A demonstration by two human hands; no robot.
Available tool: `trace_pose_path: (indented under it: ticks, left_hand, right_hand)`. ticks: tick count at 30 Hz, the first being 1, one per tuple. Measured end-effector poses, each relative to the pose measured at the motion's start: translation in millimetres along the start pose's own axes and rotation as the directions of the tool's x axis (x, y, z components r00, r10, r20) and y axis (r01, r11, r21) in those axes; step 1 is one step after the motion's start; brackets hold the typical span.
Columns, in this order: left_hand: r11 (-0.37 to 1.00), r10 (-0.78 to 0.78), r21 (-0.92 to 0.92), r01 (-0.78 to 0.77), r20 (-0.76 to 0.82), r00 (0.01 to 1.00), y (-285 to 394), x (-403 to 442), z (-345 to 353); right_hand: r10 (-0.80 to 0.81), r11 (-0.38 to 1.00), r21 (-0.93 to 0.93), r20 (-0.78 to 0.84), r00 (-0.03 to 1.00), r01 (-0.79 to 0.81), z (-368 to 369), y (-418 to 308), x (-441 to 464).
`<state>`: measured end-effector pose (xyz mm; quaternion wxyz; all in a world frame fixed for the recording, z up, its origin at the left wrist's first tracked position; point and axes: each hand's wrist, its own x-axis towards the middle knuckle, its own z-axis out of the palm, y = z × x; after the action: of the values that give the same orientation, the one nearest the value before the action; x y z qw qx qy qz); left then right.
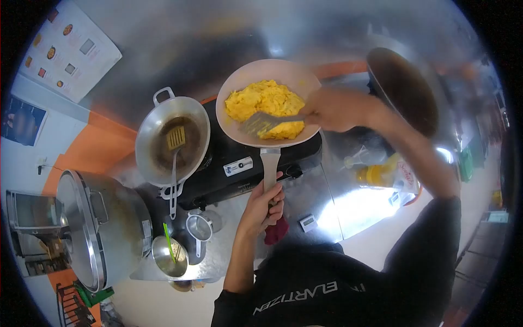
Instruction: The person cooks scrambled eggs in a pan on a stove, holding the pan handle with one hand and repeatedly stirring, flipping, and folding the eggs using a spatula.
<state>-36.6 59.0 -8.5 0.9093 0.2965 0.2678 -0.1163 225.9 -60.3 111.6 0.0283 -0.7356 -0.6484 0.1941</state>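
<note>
Scrambled eggs [264, 99] in pan [301, 75], my left hand [261, 208] wrapped round its handle [271, 169], likely for steadying, my right hand [340, 110] closed on spatula [260, 124], angled so the blade reaches the eggs' near side.

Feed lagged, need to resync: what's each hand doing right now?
Left hand: closed around the pan's handle.
Right hand: closed on the spatula, its blade in the yellow food.

On my feed I log a shiny metal tabletop [305, 195] bearing a black stove [218, 188], strainer [199, 226], steel bowl [175, 269] and small timer [308, 223] (display unreadable).
</note>
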Motion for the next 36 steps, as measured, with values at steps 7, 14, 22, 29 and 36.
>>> trace_pose_path:
  ticks: [7, 14, 22, 29, 36]
  left_hand:
    - [0.969, 0.026, 0.249, 0.001, -0.104, 0.994, -1.7, -0.8, 9.8]
    - [0.989, 0.087, 0.128, -0.075, -0.094, 0.992, -16.7, 3.0, 12.1]
    - [0.991, 0.075, 0.113, -0.070, -0.043, 0.996, -12.6, 3.7, 15.4]
    - [0.957, 0.083, 0.286, -0.057, -0.077, 0.994, -8.1, 2.6, 17.9]
    - [0.889, 0.053, 0.458, 0.013, -0.132, 0.990, 2.1, -1.3, 15.1]
  right_hand:
    - [0.258, 0.964, 0.140, -0.258, 0.931, -0.228, 60.1, -28.9, 72.8]
    - [0.170, 0.974, -0.070, -0.407, 0.898, -0.216, 70.0, 33.0, 102.7]
    - [0.384, 0.890, -0.146, -0.269, 0.883, -0.432, 27.0, 72.7, 17.6]
    - [0.241, 0.891, -0.171, -0.608, 0.757, -0.421, 83.9, 53.3, 69.6]
    - [0.051, 0.937, -0.307, -0.349, 0.936, -0.166, 70.1, 97.2, 103.1]
